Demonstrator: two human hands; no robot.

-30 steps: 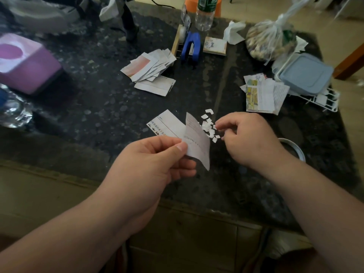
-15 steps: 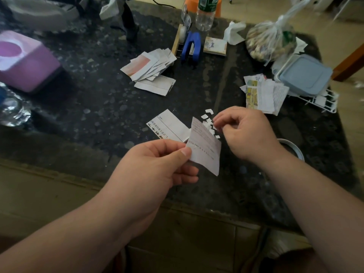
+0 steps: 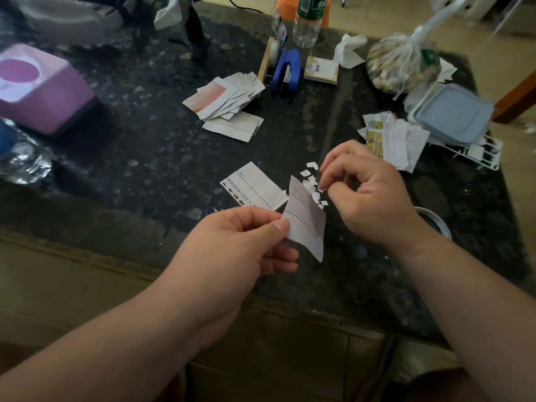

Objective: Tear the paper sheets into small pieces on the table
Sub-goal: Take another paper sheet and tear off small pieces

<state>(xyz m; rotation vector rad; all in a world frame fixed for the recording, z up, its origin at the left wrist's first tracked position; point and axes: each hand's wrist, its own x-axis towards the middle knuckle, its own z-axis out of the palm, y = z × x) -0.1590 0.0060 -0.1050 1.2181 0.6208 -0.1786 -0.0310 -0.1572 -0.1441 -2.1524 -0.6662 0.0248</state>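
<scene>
**Paper strip pinched between two hands over the desk**

The dark stone desk carries everything. The left hand and right hand hover above its near edge. A printed sheet lies flat just beyond the left hand. The left hand pinches a paper strip by its left edge, so the strip juts right of the thumb, off the desk. The strip's long axis runs away from the person, its far end pointing at the small pieces. The right hand, fingers curled, pinches a tiny scrap over that pile.
</scene>
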